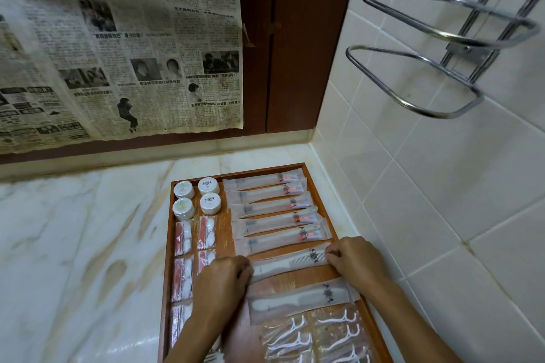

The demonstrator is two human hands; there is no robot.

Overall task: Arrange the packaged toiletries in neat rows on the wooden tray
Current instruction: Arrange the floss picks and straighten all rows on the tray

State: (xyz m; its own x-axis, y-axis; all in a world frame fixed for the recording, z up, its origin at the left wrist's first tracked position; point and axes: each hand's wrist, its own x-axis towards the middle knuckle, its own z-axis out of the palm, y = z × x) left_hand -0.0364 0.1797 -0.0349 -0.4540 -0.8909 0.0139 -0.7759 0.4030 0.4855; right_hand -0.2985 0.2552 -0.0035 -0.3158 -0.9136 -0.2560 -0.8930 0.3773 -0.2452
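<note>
A wooden tray (168, 233) lies on a marble counter in the corner. My left hand (222, 280) and my right hand (355, 256) pinch the two ends of a packaged comb (290, 263) lying across the tray. Behind it, several toothbrush packets (271, 205) lie in a row. A second packaged comb (300, 300) lies just in front. Floss pick packets (318, 336) fill the near right corner. Round soap packs (196, 196) sit at the far left. Cotton swab packets (183, 244) run down the left side.
The marble counter (82, 244) stretches to the left of the tray. A tiled wall (442, 186) stands close on the right, with a chrome wire rack (442, 53) jutting out above. Newspaper (118, 44) hangs over a dark wooden cabinet behind.
</note>
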